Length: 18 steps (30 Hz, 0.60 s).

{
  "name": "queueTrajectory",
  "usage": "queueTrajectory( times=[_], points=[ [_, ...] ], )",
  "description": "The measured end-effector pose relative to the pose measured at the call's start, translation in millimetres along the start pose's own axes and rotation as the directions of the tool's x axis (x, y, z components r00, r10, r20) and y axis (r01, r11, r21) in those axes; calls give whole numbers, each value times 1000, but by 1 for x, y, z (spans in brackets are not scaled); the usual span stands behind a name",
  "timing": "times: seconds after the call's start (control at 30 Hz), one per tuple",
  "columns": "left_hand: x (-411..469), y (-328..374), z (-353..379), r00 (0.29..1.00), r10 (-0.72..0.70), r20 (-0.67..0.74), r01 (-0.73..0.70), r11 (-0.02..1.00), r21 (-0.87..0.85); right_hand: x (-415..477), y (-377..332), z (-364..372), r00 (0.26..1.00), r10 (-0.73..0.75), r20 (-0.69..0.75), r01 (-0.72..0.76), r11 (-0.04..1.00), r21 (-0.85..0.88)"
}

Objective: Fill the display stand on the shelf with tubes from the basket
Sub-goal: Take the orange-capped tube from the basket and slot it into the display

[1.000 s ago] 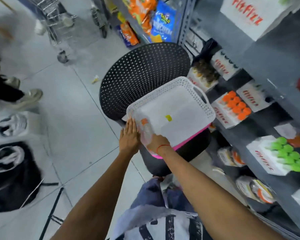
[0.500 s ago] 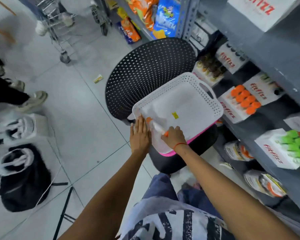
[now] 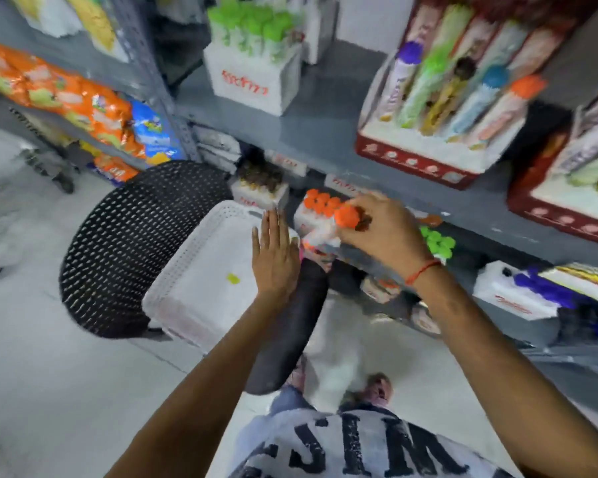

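While the right hand (image 3: pixel 382 231) pinches an orange-capped tube (image 3: pixel 337 224) just above the stand (image 3: pixel 311 219) on the lower shelf (image 3: pixel 463 219), the step is placing. Next, I think, the tube must go down into a free slot. The left hand (image 3: pixel 275 260) hovers flat and holds nothing over the basket (image 3: pixel 194 270). Room is narrow under the upper shelf.

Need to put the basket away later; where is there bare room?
Bare shelf between the green-capped box and red tray. Basket floor holds only a yellow scrap. Crowded around the right hand at the orange-capped stand.
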<state>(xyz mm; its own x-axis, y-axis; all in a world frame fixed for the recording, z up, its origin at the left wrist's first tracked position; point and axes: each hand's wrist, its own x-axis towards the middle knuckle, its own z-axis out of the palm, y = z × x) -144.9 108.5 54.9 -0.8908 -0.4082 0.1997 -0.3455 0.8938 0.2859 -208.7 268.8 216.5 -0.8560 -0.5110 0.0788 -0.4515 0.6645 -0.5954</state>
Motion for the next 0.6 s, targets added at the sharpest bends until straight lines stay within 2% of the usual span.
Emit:
queueTrajectory(
  times=[0.07,0.2,0.37,0.47,0.6],
  points=[
    [16,46,-8,988,141,-68,-144,989,-30,-7,14,-55,993,13,-121,-17,999,-29],
    [31,141,-19,920,357,-158,-378,916,-131,-29,53,-145,938,64,-342,-75,997,-21],
    [27,248,-15,793,598,-120,-610,773,-178,-58,118,-219,806,196,-559,-251,968,-23],
    [31,294,-2,751,660,-31,-654,735,-180,-71,153,-251,738,231,-634,-319,947,-26],
    [40,329,20,799,584,140,-561,809,-174,-78,193,-288,679,259,-687,-411,909,-64]
  ],
)
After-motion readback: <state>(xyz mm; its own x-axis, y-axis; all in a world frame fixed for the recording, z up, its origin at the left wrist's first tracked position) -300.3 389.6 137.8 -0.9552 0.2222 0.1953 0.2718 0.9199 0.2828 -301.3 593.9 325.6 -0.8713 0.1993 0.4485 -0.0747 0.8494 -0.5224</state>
